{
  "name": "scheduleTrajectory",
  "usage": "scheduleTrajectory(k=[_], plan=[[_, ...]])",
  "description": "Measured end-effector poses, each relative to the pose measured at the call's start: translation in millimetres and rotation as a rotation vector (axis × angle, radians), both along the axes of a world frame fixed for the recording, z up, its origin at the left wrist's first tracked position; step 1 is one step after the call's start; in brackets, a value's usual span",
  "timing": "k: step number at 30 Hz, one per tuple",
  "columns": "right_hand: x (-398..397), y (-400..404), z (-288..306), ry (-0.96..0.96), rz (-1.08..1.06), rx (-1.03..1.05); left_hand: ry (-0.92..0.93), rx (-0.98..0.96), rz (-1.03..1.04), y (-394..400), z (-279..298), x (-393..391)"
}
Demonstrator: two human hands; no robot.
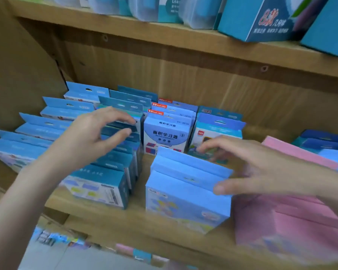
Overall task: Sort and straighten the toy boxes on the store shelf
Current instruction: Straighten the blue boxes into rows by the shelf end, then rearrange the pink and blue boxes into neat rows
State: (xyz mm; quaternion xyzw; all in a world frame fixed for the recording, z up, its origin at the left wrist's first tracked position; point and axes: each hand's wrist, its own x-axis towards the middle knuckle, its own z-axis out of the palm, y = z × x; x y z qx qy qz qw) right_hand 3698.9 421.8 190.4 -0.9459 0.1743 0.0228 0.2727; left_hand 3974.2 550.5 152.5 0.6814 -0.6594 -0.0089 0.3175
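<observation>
Rows of blue toy boxes stand on a wooden shelf [109,223]. My left hand [92,137] hovers over the teal row [113,168], its thumb and fingers spread around the hang tabs of the boxes, gripping nothing that I can make out. My right hand [261,168] reaches over the light blue boxes [187,193] at the shelf front, thumb touching the front box's top right corner, fingers extended toward a box with a colourful picture [209,141]. A white-and-blue box with printed text [166,137] stands behind them. The view is blurred.
Pink boxes [293,217] fill the right of the shelf, with darker blue boxes [324,141] behind. More light blue boxes [43,123] line the left. The upper shelf [164,36] carries teal boxes [261,18] and clear plastic containers. Lower goods show below.
</observation>
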Motion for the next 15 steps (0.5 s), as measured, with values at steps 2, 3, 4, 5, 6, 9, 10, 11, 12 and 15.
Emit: scheduleTrajectory(k=[2,3,4,5,6,9,10,11,12,15], plan=[[-9.5,20.7,-7.5,0.152,0.018,-0.126,0.024,-0.032,-0.054,4.6,1.0,-10.2],[-10.8,29.3,-14.1,0.2,0.039,-0.256,0.05,-0.029,-0.086,7.3,0.1,-17.4],[-10.6,36.1,-23.1,0.215,0.057,-0.388,0.078,-0.01,-0.122,10.0,-2.5,-25.8],[-9.0,40.6,-31.2,0.202,0.06,-0.483,0.096,0.019,-0.16,12.7,-7.3,-33.9],[-8.0,42.7,-36.8,0.167,0.047,-0.536,0.1,0.051,-0.197,14.8,-13.1,-42.3],[-15.9,40.0,-38.1,0.122,-0.007,-0.527,0.092,0.16,-0.239,14.1,-34.4,-61.0],[-22.1,38.7,-35.1,0.123,-0.025,-0.519,0.074,0.164,-0.259,11.6,-40.2,-66.6],[-29.0,37.2,-31.7,0.121,-0.044,-0.512,0.058,0.164,-0.271,8.6,-44.1,-72.0],[-35.8,35.4,-28.9,0.126,-0.064,-0.498,0.047,0.171,-0.272,5.3,-45.6,-77.8],[-51.6,31.3,-23.4,0.125,-0.123,-0.443,0.069,0.186,-0.277,-4.6,-43.1,-94.0]])
